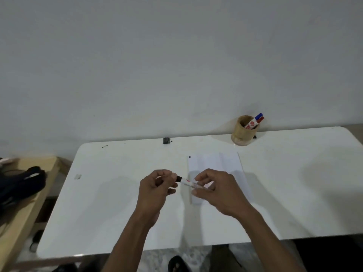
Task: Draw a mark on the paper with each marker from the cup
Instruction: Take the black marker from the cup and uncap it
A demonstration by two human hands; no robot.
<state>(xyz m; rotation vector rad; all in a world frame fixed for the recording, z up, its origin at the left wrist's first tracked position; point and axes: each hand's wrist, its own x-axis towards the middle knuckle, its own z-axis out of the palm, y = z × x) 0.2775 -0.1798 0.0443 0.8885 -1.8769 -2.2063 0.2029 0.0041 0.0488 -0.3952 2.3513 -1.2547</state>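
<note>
A white marker with a black cap [185, 181] is held level between both hands above the white table [110, 209]. My left hand [157, 185] pinches the black cap end. My right hand [214, 191] grips the white barrel. Both hands hover over the left edge of the white paper [220, 163], which lies flat and carries two small dark marks at its far left corner. A round wooden cup [244, 134] stands at the back of the table, right of centre. A blue-capped marker [258, 116] and a red-capped marker [260, 119] lean inside it.
A grey wall rises behind the table. A small black clip [166, 140] sits on the table's back edge. A wooden bench [23, 209] at the left holds a dark bag [21, 185]. A dark shoe [176, 264] shows on the floor below the front edge.
</note>
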